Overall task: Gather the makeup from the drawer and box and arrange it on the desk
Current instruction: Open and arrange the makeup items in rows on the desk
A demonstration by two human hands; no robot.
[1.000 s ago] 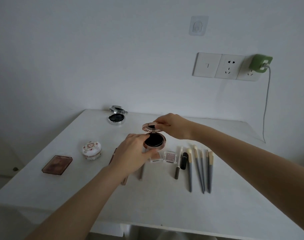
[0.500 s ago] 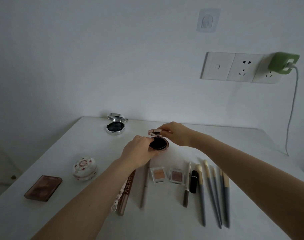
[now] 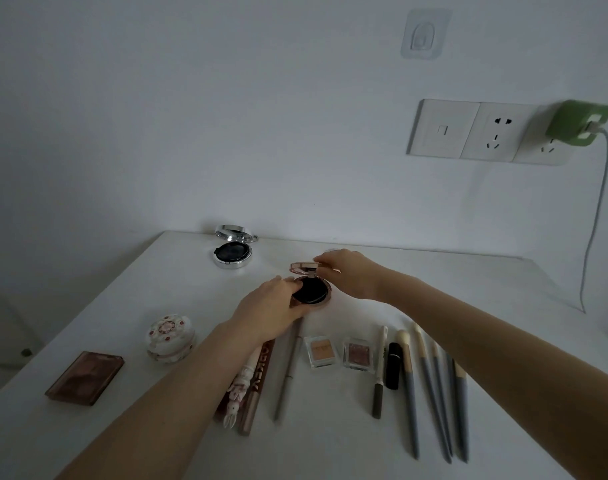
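Note:
A rose-gold round compact [image 3: 311,289] with its lid raised sits low over the white desk [image 3: 434,282], past the row of makeup. My left hand [image 3: 269,308] grips its base from the near left. My right hand [image 3: 347,270] pinches the raised lid from the right. A silver compact [image 3: 232,254] stands open at the back left. In front lie two small eyeshadow pans [image 3: 340,351], several grey-handled brushes [image 3: 434,386], a black lipstick [image 3: 393,365], pencils and a long brown tube [image 3: 256,386].
A floral round box [image 3: 171,336] and a brown palette [image 3: 85,377] lie at the left. On the wall are sockets [image 3: 496,133] with a green charger [image 3: 578,123] whose cable hangs down at the right, and a clear hook [image 3: 424,32] above.
Both hands have carried the rose-gold compact away from me and lower, toward the back of the desk. The view has closed in on the desk.

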